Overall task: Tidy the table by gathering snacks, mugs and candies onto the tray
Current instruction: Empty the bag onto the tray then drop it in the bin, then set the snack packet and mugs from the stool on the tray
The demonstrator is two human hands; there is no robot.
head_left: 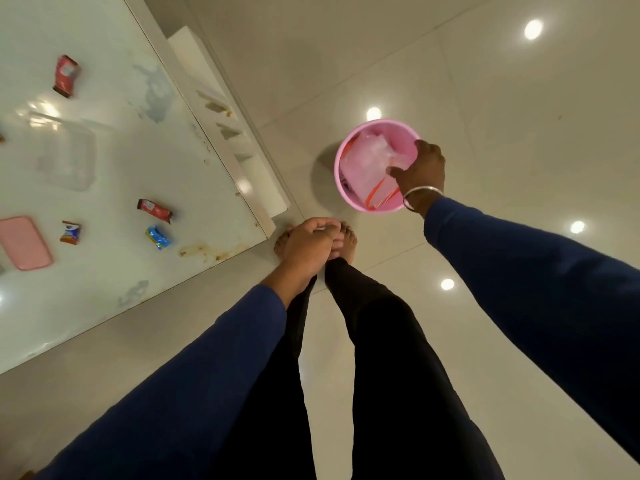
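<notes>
My right hand [420, 171] reaches over a pink bin [341, 157] on the floor and pinches a clear plastic wrapper [372, 157] with a red-striped edge inside it. My left hand [308, 245] hangs loosely curled over my feet, with nothing visible in it. On the white table [114, 271] at the left lie a red snack packet [65, 76], a second red packet [154, 209], a blue candy [158, 237], a small red-and-blue packet [71, 232] and a pink tray [24, 242].
A clear plastic container [67, 157] sits on the table near the middle. Brown stains mark the table's near edge [204, 252]. A white shelf unit [239, 143] stands beside the table. Glossy floor tiles [519, 98] spread to the right.
</notes>
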